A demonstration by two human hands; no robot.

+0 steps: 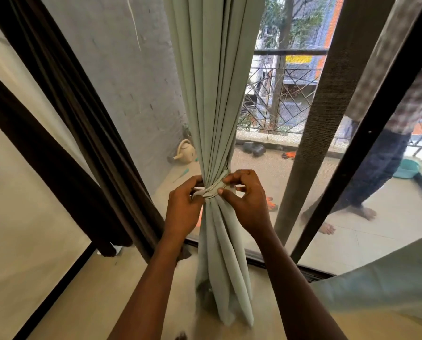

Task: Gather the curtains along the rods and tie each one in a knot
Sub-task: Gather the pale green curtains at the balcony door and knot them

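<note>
cinching the pale green curtain (212,99), gathered into one bundle in front of the window screen (266,168), with a thin tie band (211,191) at mid height. left hand (184,207) pinches one band end, right hand (244,200) pinches the other, close on either side. judgement: pull both ends evenly outward, keep pleats stacked, then snug the knot against the bundle so it cannot slide.

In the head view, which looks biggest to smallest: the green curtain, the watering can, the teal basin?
1. green curtain, by far
2. watering can and teal basin: alike, basin partly hidden, so unranked
</note>
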